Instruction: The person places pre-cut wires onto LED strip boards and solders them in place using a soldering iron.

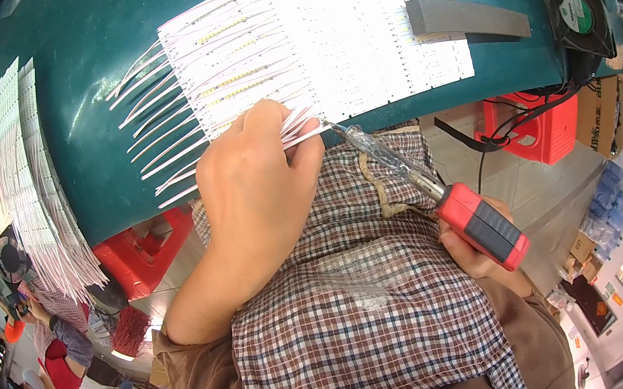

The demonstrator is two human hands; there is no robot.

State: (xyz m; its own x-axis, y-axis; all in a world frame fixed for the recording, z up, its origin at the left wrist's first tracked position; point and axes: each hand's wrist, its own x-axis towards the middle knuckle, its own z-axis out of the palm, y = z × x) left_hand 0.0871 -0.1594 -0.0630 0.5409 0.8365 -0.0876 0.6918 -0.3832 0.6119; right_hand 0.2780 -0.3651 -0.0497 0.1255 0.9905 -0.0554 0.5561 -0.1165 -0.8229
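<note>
My left hand [252,163] is closed at the near edge of a white panel of circuit board strips [361,30], pinching a few thin white wires [303,134] between thumb and fingers. From the right, my right hand [467,251] grips a soldering iron [481,226] by its red and black handle. The iron's metal tip meets the panel's near edge, right beside the pinched wires; whether it touches a joint is too small to tell. More pairs of white wires [164,152] fan out leftward from the strips. A grey bar [465,19] lies across the panel's right end.
Green tabletop [88,82] runs beneath the panel. Wired strips [32,160] hang over its left edge. A black fan [578,16] stands at the right, above dark cables and a red stool [547,128]. Another red stool [148,255] is below left. A person [65,357] sits farther left.
</note>
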